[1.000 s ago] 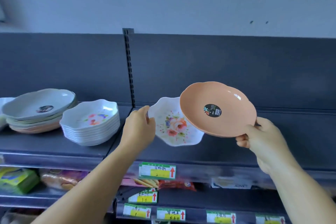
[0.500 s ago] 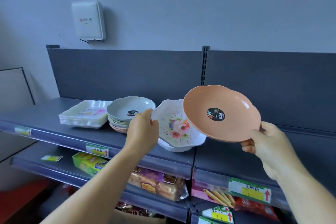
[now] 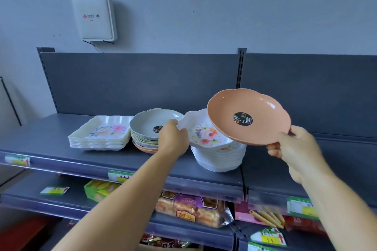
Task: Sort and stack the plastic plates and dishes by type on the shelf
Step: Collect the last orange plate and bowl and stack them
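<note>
Nearest the camera, two bare forearms are stretched forward over the lower shelves, where snack packets (image 3: 191,209), a green box (image 3: 100,189) and price tags (image 3: 120,175) are seen. The right hand (image 3: 293,146) is held out to the right, its thumb and curled fingers pinched on the near rim of a peach plate (image 3: 248,116), which is tilted toward the camera and carried clear of the shelf; a round dark sticker (image 3: 243,118) is shown at its centre. The left hand (image 3: 173,138) is closed round the left rim of a white floral dish (image 3: 206,132), which is held tilted just above, or touching, a stack of white dishes (image 3: 219,157); contact cannot be judged. The peach plate overlaps the floral dish's right edge in view. The two hands are kept well apart, each clamped on its own piece. The white stack stands on the top grey shelf (image 3: 61,155), near its right end. Just left of it, behind the left hand, a stack of round plates (image 3: 149,132) in grey, green and peach is set, its top plate grey. Further left, just beside that stack, a pile of square floral trays (image 3: 102,134) rests. Behind everything the dark back panel (image 3: 142,81) is seen, and above it a white box (image 3: 94,17) is mounted on the pale wall.
</note>
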`<state>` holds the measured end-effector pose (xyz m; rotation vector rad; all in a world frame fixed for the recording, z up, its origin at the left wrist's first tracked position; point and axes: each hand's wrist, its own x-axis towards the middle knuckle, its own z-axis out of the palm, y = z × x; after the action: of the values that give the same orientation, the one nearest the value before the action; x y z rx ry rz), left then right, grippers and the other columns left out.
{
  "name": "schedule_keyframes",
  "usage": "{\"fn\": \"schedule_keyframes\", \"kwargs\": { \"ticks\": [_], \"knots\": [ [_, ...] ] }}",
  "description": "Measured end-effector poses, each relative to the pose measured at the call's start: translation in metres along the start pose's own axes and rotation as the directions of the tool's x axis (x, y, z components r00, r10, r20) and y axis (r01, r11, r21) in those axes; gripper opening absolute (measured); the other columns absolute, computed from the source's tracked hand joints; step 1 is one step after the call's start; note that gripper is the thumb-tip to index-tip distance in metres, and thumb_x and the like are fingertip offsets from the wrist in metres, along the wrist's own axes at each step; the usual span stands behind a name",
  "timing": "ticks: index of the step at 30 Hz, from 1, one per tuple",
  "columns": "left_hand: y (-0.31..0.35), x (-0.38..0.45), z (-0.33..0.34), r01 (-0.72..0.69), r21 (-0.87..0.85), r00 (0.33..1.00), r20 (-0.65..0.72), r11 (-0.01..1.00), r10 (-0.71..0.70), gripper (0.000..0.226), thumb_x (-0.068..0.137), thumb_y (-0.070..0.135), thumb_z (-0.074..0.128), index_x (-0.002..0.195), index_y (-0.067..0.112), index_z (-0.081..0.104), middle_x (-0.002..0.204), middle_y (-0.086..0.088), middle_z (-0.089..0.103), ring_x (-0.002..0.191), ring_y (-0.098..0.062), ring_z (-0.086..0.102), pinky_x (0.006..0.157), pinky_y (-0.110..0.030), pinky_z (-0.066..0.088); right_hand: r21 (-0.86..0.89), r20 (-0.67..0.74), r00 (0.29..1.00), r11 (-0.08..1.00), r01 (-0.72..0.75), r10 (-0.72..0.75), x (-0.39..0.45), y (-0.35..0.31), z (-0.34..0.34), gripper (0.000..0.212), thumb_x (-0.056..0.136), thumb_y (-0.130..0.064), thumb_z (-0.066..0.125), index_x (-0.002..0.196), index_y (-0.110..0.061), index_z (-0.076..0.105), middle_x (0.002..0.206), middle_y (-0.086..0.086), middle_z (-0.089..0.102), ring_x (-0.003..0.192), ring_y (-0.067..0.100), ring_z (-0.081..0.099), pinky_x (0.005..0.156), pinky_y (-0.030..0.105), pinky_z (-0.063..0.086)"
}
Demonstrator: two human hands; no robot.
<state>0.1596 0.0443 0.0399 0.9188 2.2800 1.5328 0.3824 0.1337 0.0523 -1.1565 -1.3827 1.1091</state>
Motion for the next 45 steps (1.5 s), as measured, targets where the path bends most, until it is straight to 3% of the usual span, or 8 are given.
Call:
{"fn": "schedule_keyframes", "kwargs": {
  "ticks": [4,7,16,24,29,33,37,45],
  "knots": [
    [0.004,0.010,0.014,-0.021,0.080,1.000,0.013,0.997,0.020,0.007,0.091,0.014,0.046,0.097,0.017,0.049,0.101,-0.020,0.068,0.096,-0.037,0.066,0.086,-0.043,0.054,-0.001,-0.021,1.000,1.000,-0.004,0.004,0.011,0.000,0.002,0.033,0.088,0.003,0.040,0.116,-0.005,0.056,0.075,0.009,0.061,0.058,0.021,0.055,0.068,0.038,0.054],
    [0.002,0.023,0.030,-0.059,0.195,0.997,0.058,0.979,0.048,0.028,0.089,0.010,0.044,0.066,0.023,0.033,0.081,-0.009,0.059,0.072,-0.028,0.059,0.065,-0.034,0.050,-0.010,-0.021,1.000,1.000,-0.008,0.007,0.021,0.002,0.002,0.034,0.089,0.002,0.040,0.118,-0.006,0.056,0.077,0.009,0.062,0.059,0.020,0.056,0.068,0.038,0.055],
    [-0.001,0.036,0.039,-0.200,0.566,0.975,0.197,0.800,0.104,0.035,0.088,0.011,0.049,0.057,0.010,0.031,0.060,-0.003,0.035,0.062,-0.024,0.037,0.048,-0.027,0.024,-0.062,0.079,0.997,0.998,-0.015,0.019,0.048,0.003,0.007,0.033,0.088,0.000,0.041,0.112,-0.009,0.061,0.074,0.008,0.064,0.058,0.019,0.055,0.072,0.039,0.053],
    [0.011,0.038,0.003,-0.168,0.184,0.985,-0.003,0.968,0.171,0.033,0.097,0.028,0.035,0.072,0.012,0.051,0.072,-0.005,0.046,0.067,-0.016,0.037,0.065,-0.030,0.031,-0.102,0.263,0.963,0.992,0.079,-0.050,0.060,-0.011,0.036,0.031,0.086,0.003,0.041,0.106,-0.009,0.063,0.076,0.014,0.066,0.062,0.022,0.058,0.063,0.034,0.052],
    [0.004,0.041,-0.035,-0.147,0.196,0.974,-0.141,0.969,0.176,0.030,0.087,0.019,0.049,0.074,-0.005,0.060,0.059,-0.006,0.055,0.060,-0.021,0.049,0.059,-0.028,0.037,-0.158,0.393,0.913,0.971,0.182,-0.107,0.049,-0.023,0.083,0.026,0.087,0.002,0.041,0.099,-0.009,0.061,0.076,0.013,0.068,0.059,0.021,0.060,0.065,0.036,0.054],
    [-0.016,0.059,-0.069,-0.071,0.270,0.966,-0.220,0.960,0.134,0.021,0.083,0.013,0.048,0.083,-0.001,0.064,0.064,-0.008,0.050,0.059,-0.020,0.038,0.055,-0.027,0.031,-0.310,0.473,0.868,0.893,0.326,-0.153,0.040,-0.030,0.131,0.018,0.082,-0.007,0.049,0.096,-0.007,0.061,0.080,0.011,0.071,0.075,0.030,0.068,0.071,0.042,0.056],
    [-0.042,0.078,-0.092,0.034,0.357,0.965,-0.254,0.934,0.062,0.025,0.086,0.011,0.045,0.090,-0.005,0.065,0.059,-0.004,0.041,0.052,-0.020,0.027,0.049,-0.025,0.023,-0.515,0.562,0.821,0.735,0.441,-0.099,0.031,-0.038,0.175,0.008,0.086,-0.011,0.050,0.084,-0.003,0.053,0.073,0.006,0.054,0.063,0.023,0.048,0.050,0.028,0.035],
    [-0.066,0.107,-0.105,0.106,0.510,0.987,-0.156,0.853,-0.030,0.037,0.088,0.007,0.043,0.055,0.012,0.029,0.052,-0.002,0.031,0.048,-0.019,0.026,0.044,-0.025,0.020,-0.742,0.540,0.841,0.492,0.454,0.038,0.032,-0.028,0.233,0.018,0.088,-0.012,0.049,0.071,-0.009,0.044,0.094,0.010,0.051,0.078,0.027,0.046,0.045,0.026,0.025]
  ]
}}
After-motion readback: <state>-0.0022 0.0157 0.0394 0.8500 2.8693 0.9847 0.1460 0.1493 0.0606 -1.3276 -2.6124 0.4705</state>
